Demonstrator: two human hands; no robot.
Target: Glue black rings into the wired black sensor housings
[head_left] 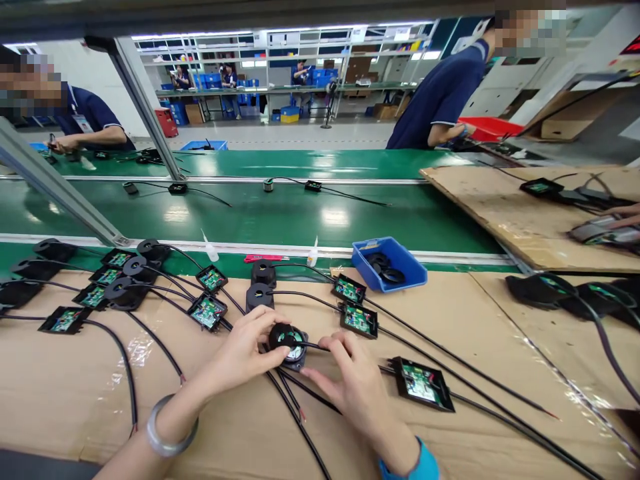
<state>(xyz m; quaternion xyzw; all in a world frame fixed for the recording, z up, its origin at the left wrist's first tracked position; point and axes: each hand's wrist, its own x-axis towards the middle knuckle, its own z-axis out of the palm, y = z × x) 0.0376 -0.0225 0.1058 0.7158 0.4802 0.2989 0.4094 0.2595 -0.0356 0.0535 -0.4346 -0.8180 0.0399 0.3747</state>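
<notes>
My left hand (250,347) pinches a small round black part (281,335) between thumb and fingers. It sits tilted over a black round housing (295,365), with a pale, green-edged inside partly showing. My right hand (353,377) has thumb and fingers apart; its fingertips rest by the black cable (311,345) leaving the round part, and seem to hold it. That cable runs under the right hand toward an open black box with a green circuit board (423,383). Just behind stand two black housings (260,297), cabled to two more open board boxes (359,319).
A blue bin (390,265) holds black rings. Nearby lie a red cutter (267,258) and two small white bottles (313,253). Several cabled units (207,311) cover the left of the cardboard (200,407). Beyond runs a green conveyor (280,213); co-workers (443,93) are across it.
</notes>
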